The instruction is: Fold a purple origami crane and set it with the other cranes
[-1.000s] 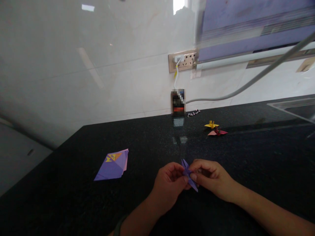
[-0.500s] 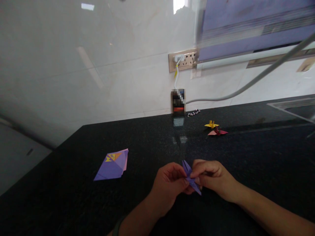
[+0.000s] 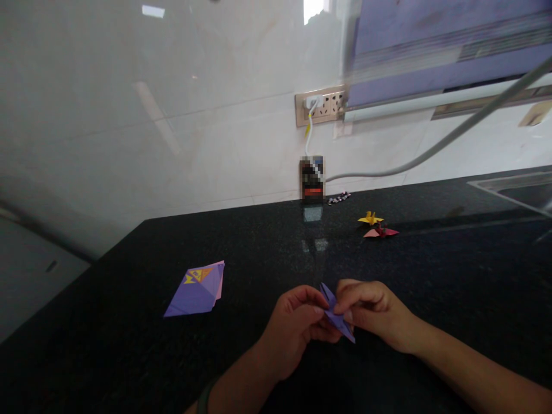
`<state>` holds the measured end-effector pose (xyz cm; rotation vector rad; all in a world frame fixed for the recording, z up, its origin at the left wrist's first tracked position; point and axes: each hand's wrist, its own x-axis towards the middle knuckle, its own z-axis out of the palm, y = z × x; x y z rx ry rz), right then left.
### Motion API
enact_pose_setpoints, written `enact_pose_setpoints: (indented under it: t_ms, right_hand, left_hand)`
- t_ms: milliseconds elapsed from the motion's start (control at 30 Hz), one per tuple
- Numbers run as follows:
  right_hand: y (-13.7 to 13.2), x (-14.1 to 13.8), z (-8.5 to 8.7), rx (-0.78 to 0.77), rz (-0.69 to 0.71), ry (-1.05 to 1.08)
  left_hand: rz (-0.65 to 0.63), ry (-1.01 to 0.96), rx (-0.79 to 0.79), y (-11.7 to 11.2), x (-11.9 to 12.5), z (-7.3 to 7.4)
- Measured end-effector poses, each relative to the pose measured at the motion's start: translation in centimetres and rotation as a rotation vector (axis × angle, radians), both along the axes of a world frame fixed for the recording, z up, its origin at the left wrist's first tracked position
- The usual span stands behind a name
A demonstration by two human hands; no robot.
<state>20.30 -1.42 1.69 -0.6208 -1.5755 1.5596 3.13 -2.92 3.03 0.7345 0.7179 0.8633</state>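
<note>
To the right of the paper stack (image 3: 194,296), the folded purple paper (image 3: 338,323) was pinched by the fingers of the left hand (image 3: 295,322) and right hand (image 3: 377,313), presumably so that both sides were steadied.

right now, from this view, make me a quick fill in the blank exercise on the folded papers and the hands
The slim, pointed, folded paper held between the left hand and the right hand is coloured ____.
A flat purple paper lies on the shiny black countertop to the ____ of both hands.
Beside the red-and-pink paper bird is another paper bird, coloured ____.

Missing words: purple; left; yellow.
</note>
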Motion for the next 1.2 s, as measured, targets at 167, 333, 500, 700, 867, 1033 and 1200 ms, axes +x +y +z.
enact_pose_setpoints:
  t_ms: [167, 333, 500, 700, 867, 1033, 1200]
  right_hand:
    - [0.0, 0.1, 0.3, 0.039, -0.009, -0.047]
    - [0.1, -0.2, 0.3, 0.009, -0.077, -0.101]
    - [0.3, -0.9, -0.2, -0.194, -0.139, -0.131]
    - [0.0, -1.0, 0.2, -0.154, -0.074, -0.241]
    - [0.0, -0.9, 0.4, -0.155, -0.101, -0.206]
    - [0.2, -0.7, -0.2, -0.133, -0.148, -0.171]
    - [0.2, -0.7, -0.3, -0.124, -0.124, -0.137]
  left_hand:
    - [0.02, 0.119, 0.046, 0.1, 0.1, -0.1]
    - [0.066, 0.278, 0.209, 0.0, 0.2, 0.0]
    - [0.107, 0.561, 0.487, -0.2, -0.1, 0.1]
    - [0.123, 0.779, 0.654, -0.4, -0.3, 0.3]
    - [0.188, 0.667, 0.569, -0.2, -0.2, 0.0]
    - [0.11, 0.488, 0.428, 0.1, -0.2, -0.1]
    - [0.091, 0.483, 0.422, 0.2, -0.2, -0.1]
